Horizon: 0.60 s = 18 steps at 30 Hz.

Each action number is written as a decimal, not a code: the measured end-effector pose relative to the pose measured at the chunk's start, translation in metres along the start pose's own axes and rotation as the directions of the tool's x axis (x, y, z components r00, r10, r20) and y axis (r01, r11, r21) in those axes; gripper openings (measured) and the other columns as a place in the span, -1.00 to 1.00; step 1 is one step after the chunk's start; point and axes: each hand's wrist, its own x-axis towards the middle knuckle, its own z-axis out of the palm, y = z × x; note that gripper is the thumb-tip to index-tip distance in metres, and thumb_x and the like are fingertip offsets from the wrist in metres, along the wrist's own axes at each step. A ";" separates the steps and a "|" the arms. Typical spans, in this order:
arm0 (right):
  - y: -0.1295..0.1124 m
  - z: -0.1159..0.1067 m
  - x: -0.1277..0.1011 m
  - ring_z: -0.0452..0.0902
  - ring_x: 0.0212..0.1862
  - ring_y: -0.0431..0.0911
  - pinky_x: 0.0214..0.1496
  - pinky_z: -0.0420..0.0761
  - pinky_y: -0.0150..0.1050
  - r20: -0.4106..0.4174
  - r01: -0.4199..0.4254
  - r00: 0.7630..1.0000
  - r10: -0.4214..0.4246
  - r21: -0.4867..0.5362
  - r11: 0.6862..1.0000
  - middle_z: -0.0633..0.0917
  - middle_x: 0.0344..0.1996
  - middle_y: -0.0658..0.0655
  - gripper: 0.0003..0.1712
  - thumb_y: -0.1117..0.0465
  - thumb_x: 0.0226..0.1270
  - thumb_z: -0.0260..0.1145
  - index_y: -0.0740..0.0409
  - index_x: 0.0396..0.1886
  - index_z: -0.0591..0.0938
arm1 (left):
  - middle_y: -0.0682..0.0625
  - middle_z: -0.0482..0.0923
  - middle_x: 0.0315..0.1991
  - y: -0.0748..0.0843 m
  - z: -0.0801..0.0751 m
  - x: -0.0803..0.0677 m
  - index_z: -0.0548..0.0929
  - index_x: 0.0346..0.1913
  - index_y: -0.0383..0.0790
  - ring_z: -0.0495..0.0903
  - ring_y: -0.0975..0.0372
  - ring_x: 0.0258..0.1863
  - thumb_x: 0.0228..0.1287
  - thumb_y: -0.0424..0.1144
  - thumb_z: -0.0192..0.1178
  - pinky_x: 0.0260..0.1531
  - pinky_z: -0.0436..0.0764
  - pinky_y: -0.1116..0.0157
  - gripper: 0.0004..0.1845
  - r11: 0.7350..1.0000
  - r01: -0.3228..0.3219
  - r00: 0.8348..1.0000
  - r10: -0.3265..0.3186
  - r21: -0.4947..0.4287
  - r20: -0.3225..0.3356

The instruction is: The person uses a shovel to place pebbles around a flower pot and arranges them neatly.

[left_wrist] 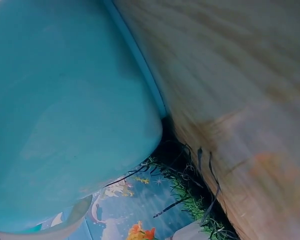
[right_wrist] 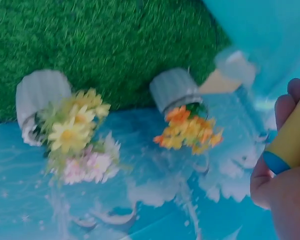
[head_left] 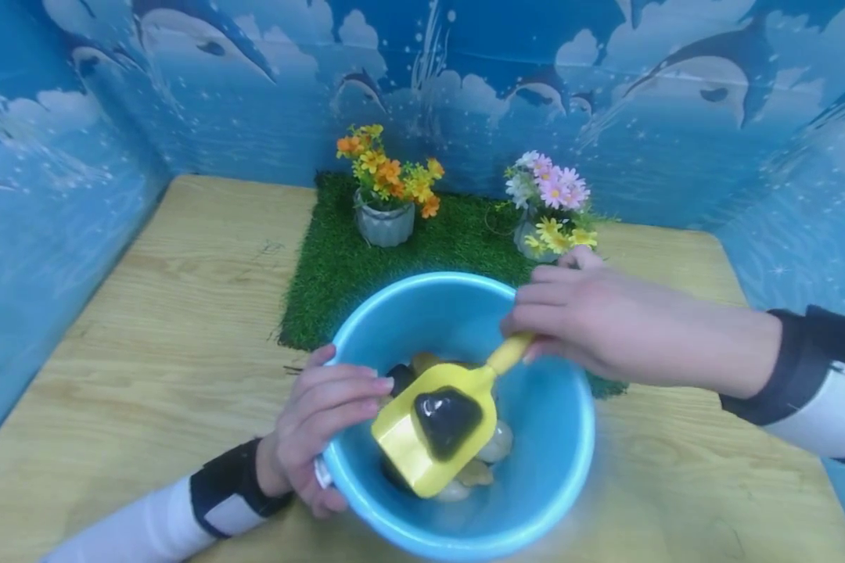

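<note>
The left hand [head_left: 320,422] gripped the near-left rim of the blue bucket [head_left: 535,485], which sat near the table's [head_left: 148,313] front edge. The right hand [head_left: 591,324] clasped the yellow scoop's [head_left: 422,442] handle; a dark stone [head_left: 447,418] lay in it, probably wet. No writing was readable anywhere.

Smooth glossy blue plastic bucket [head_left: 549,438]. Matt yellow plastic toy shovel [head_left: 422,450]. Wet-looking polished black pebble [head_left: 447,420]. Pale wood-grain tabletop [head_left: 183,266], satin finish. Rough green artificial-grass mat [head_left: 338,266]. Ribbed grey matt flower pot [head_left: 384,224].
</note>
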 end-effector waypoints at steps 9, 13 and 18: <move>0.032 -0.020 -0.005 0.45 -0.19 -0.29 -0.12 0.23 -0.21 -0.061 -0.064 0.996 0.065 0.024 0.998 0.63 -0.22 -0.23 -0.74 0.13 0.27 0.39 -0.06 -0.05 0.65 | -0.28 0.68 -0.23 0.001 -0.004 -0.004 0.62 -0.31 -0.41 0.59 -0.01 -0.26 0.47 0.09 -0.15 0.35 0.26 0.02 -0.41 1.000 0.022 0.999 -0.022 -0.006 0.028; 0.047 -0.027 -0.006 0.45 -0.25 -0.27 -0.13 0.27 -0.18 -0.050 -0.172 0.984 0.172 0.008 0.985 0.62 -0.26 -0.18 -0.73 0.25 0.27 0.40 0.00 -0.03 0.64 | -0.24 0.66 -0.36 0.000 -0.005 -0.004 0.62 -0.36 -0.39 0.57 0.00 -0.28 0.46 0.08 -0.13 0.35 0.25 0.03 -0.43 1.000 0.015 0.999 -0.015 -0.013 0.033; 0.062 -0.023 0.002 0.40 -0.39 -0.20 -0.23 0.39 -0.14 -0.009 -0.329 0.944 0.329 -0.013 0.944 0.61 -0.33 -0.06 -0.82 0.26 0.43 0.28 0.12 -0.01 0.63 | -0.19 0.62 -0.45 0.000 -0.006 -0.002 0.61 -0.40 -0.36 0.57 0.02 -0.29 0.46 0.06 -0.13 0.34 0.26 0.04 -0.44 1.000 0.002 1.000 -0.001 -0.008 0.023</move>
